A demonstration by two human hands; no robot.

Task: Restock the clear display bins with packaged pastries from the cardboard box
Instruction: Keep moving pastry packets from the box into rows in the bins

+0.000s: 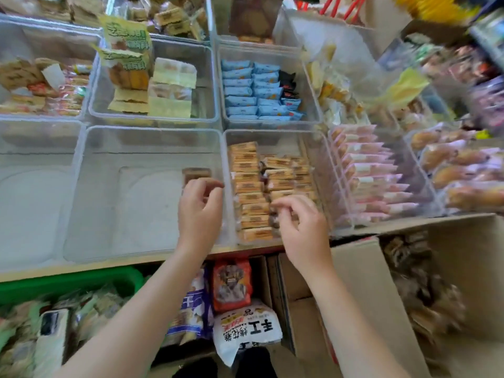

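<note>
My left hand [200,211] reaches into a nearly bare clear bin [81,192]. Its curled fingertips meet the near edge of a single brown pastry packet [196,173]; whether they grip it is unclear. My right hand [302,227] is over the neighbouring bin [317,159], which holds rows of tan pastry packets [245,181]. Its fingers pinch a brownish packet [275,218] at the front of the right row. The open cardboard box [362,282] stands at the lower right with blurred brown packets [420,296] inside.
Behind are bins with blue packets [245,91] and cream and green packets [152,85]. Pink packets [368,173] and buns [458,170] fill bins on the right. A clear bin [27,186] sits far left. Below the shelf edge lie snack bags [231,285] and a green crate [68,282].
</note>
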